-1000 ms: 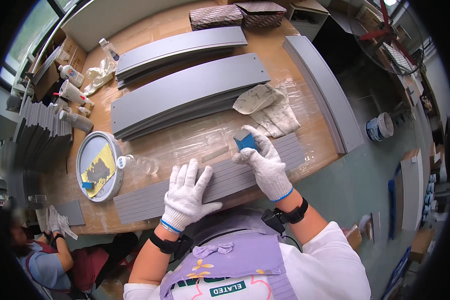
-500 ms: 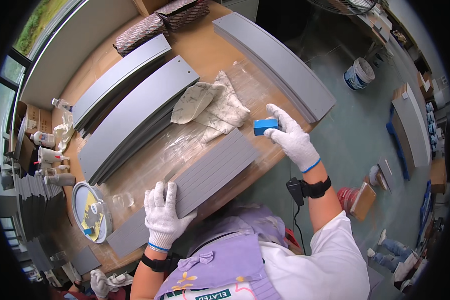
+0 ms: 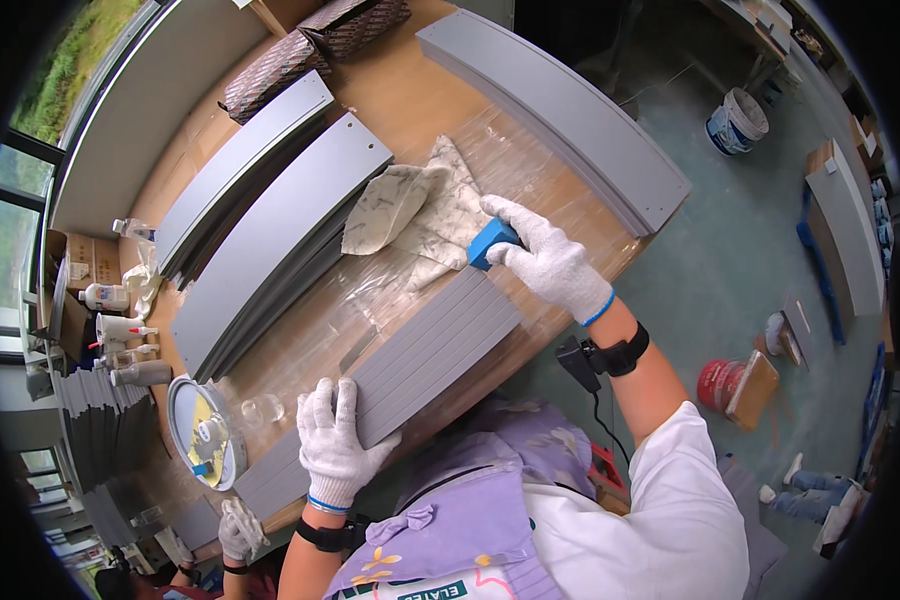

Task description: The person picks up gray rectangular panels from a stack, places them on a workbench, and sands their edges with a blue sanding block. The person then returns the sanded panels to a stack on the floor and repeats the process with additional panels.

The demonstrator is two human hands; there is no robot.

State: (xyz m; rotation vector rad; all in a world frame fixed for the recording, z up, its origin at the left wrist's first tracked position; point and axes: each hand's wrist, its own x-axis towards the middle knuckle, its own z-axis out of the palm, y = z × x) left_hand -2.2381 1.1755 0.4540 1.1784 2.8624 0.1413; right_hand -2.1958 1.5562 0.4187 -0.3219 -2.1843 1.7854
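Note:
A row of narrow grey boards (image 3: 435,350) lies side by side, slanting across the near edge of the worktable. My gloved left hand (image 3: 338,448) rests on them toward their left end, fingers stretched out flat. Between the thumb and fingers of my gloved right hand (image 3: 550,262) is a blue rectangular block (image 3: 492,243), held tilted at the boards' far right end. Whether the block touches the boards I cannot tell. A crumpled, stained white cloth (image 3: 395,210) lies just beyond the block.
Stacks of curved grey panels (image 3: 280,235) lie farther back, with another curved stack (image 3: 560,115) at the far right. A round lid (image 3: 232,455) and several bottles (image 3: 140,374) stand at the left. Another person's gloved hand (image 3: 238,530) shows at lower left. A bucket (image 3: 737,122) is on the floor.
My right hand has moved left with the blue block, which is now tilted at the boards' far end. My left hand stays on the boards. The whole view has shifted slightly.

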